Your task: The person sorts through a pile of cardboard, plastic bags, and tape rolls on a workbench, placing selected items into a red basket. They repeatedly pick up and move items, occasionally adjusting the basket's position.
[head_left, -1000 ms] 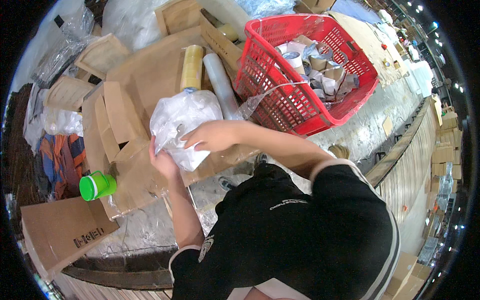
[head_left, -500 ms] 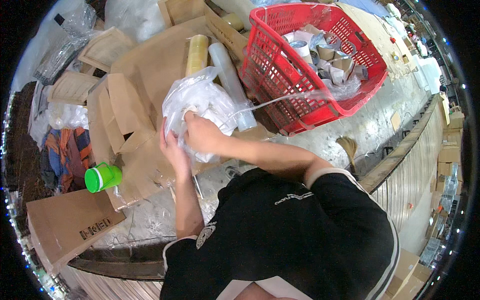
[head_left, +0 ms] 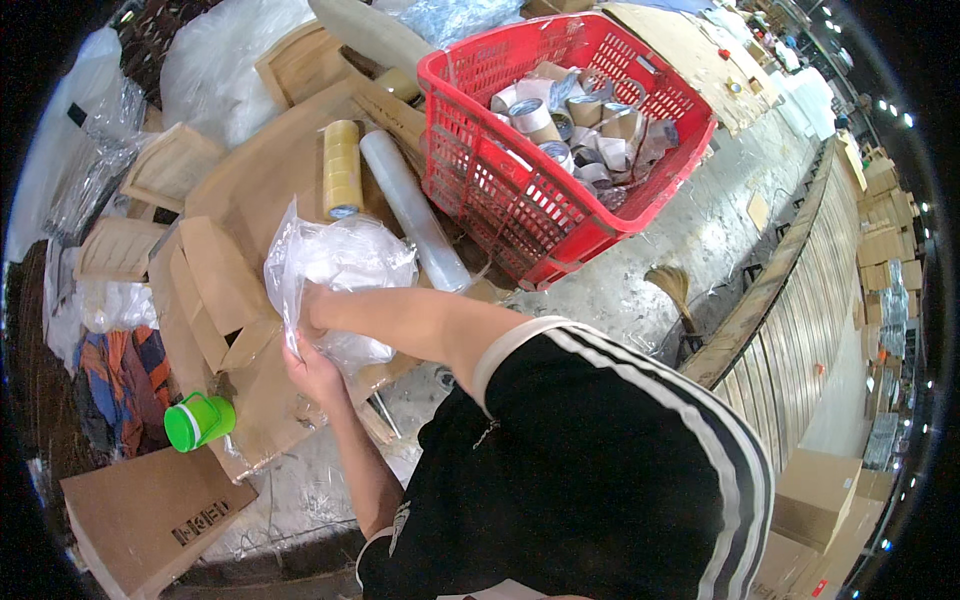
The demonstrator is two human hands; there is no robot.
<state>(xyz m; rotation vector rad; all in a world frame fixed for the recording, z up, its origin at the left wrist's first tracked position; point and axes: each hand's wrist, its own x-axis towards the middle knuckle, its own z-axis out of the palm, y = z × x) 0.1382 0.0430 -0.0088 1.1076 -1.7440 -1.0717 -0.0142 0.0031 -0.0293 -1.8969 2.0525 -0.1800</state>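
Note:
A clear plastic bag (head_left: 365, 258) with whitish stuff inside lies crumpled on the cardboard-covered surface in front of me. My left hand (head_left: 316, 372) is closed on the bag's lower left edge, pinching the film between thumb and fingers. My right hand (head_left: 312, 308) reaches across to the left and is at the bag's left side, its fingers hidden by the plastic. Just beyond the bag lie a stack of yellowish tape rolls (head_left: 342, 172) and a long roll of clear film (head_left: 412, 208).
A red basket (head_left: 487, 205) of used tape cores (head_left: 532, 118) stands at the right. Flattened cardboard (head_left: 222, 285) lies left of the bag, with a green jug (head_left: 205, 420) nearer me. A carton (head_left: 150, 505) stands at lower left; a broom head (head_left: 668, 284) rests on the floor.
My right hand has moved left, from the top of the bag to its left side. The plastic strand stretched toward the basket no longer shows. The whole view has shifted.

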